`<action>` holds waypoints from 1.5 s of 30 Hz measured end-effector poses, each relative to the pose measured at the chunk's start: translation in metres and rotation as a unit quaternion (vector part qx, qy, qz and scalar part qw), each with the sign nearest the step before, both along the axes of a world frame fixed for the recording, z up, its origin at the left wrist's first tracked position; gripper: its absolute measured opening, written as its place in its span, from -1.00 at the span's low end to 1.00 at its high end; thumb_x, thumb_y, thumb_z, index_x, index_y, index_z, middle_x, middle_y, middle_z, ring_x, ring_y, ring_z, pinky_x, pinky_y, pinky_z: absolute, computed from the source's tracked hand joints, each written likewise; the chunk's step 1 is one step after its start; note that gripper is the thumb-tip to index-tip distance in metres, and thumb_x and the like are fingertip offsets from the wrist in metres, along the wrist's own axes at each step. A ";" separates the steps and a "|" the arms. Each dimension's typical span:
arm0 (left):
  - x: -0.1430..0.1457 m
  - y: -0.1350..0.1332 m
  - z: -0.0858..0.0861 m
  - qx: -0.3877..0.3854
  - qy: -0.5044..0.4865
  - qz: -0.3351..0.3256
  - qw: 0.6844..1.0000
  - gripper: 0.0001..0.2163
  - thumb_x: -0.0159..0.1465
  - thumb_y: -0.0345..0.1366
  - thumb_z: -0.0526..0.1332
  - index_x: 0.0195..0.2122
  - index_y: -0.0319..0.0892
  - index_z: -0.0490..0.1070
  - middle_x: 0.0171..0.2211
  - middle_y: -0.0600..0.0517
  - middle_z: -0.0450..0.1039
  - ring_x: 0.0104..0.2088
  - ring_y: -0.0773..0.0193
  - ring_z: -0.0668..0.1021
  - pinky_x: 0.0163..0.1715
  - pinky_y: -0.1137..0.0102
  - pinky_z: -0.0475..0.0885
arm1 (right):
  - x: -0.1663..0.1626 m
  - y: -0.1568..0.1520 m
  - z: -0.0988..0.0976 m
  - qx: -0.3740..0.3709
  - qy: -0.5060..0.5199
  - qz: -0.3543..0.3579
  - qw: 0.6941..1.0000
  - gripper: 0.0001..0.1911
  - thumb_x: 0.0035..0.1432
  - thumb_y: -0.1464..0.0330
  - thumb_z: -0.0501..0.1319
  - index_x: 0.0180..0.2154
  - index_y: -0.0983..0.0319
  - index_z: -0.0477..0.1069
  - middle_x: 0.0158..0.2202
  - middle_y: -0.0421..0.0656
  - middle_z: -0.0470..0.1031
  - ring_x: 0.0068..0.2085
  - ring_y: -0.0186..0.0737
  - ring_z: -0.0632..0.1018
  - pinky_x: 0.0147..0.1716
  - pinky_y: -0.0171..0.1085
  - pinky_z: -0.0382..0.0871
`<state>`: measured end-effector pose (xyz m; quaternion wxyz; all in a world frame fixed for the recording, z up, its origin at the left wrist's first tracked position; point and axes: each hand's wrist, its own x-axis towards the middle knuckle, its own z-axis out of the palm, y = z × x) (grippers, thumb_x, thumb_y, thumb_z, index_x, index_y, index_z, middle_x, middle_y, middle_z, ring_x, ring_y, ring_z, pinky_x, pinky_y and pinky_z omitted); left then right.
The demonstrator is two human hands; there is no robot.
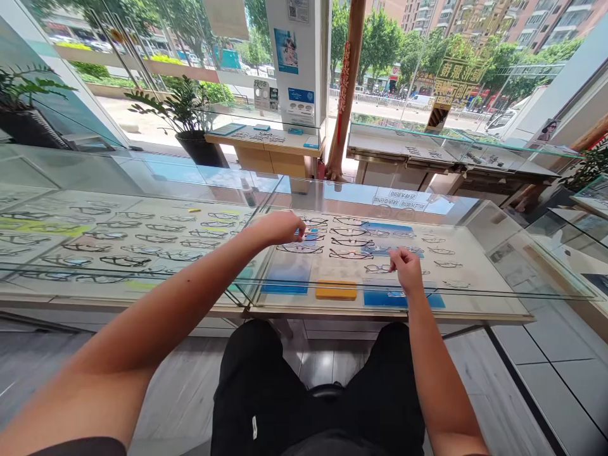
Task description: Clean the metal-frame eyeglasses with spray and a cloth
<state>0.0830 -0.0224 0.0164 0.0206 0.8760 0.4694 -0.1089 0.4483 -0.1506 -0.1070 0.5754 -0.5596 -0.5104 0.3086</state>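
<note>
Both my hands are over the glass top of a display counter (332,308). My left hand (280,228) reaches across to the middle, its fingers pinched together at the left column of dark-framed eyeglasses (299,249). What those fingers hold, if anything, is too small to make out. Farther right, my right hand (407,269) is closed, thumb and fingers together. Just left of its fingertips is a pair of thin-framed eyeglasses (377,269); I cannot tell whether it is gripped or lies under the glass behind the hand. Another column of dark eyeglasses (351,254) lies between the hands.
An orange case (335,291) and blue sheets (285,278) lie along the counter's near side. More eyeglasses (130,261) fill the left section. A small bottle (247,192) stands toward the back. Beyond are a wooden post (349,95), a potted plant (190,120) and further display cases (403,152).
</note>
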 end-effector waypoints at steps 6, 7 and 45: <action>0.007 0.012 -0.006 0.023 0.005 0.009 1.000 -0.68 0.41 -0.17 0.24 0.05 -0.10 0.73 -0.04 -0.22 0.72 -0.06 -0.08 0.68 -0.08 0.24 0.48 | 0.001 -0.002 -0.001 -0.001 0.005 0.000 1.000 -0.50 0.31 0.04 0.35 -0.56 0.15 0.35 -0.57 -0.24 0.37 -0.48 -0.25 0.44 -0.29 -0.18 0.49; 0.009 0.013 -0.008 0.024 0.005 0.011 1.000 -0.68 0.41 -0.17 0.25 0.05 -0.10 0.73 -0.04 -0.22 0.72 -0.06 -0.09 0.68 -0.08 0.24 0.48 | 0.001 -0.002 -0.001 -0.001 0.008 0.002 1.000 -0.50 0.31 0.04 0.36 -0.56 0.15 0.35 -0.57 -0.24 0.38 -0.48 -0.25 0.45 -0.30 -0.18 0.49; 0.062 0.046 -0.033 -0.127 -0.787 0.020 0.604 -0.59 0.25 0.08 0.59 -0.24 -0.16 0.59 -0.23 -0.06 0.70 -0.14 0.15 0.71 -0.04 0.25 0.60 | -0.090 0.147 0.089 0.069 -0.029 0.232 0.970 -0.63 0.18 -0.01 0.46 -0.26 0.16 0.62 -0.44 -0.24 0.43 -0.41 -0.29 0.31 -0.40 -0.24 0.16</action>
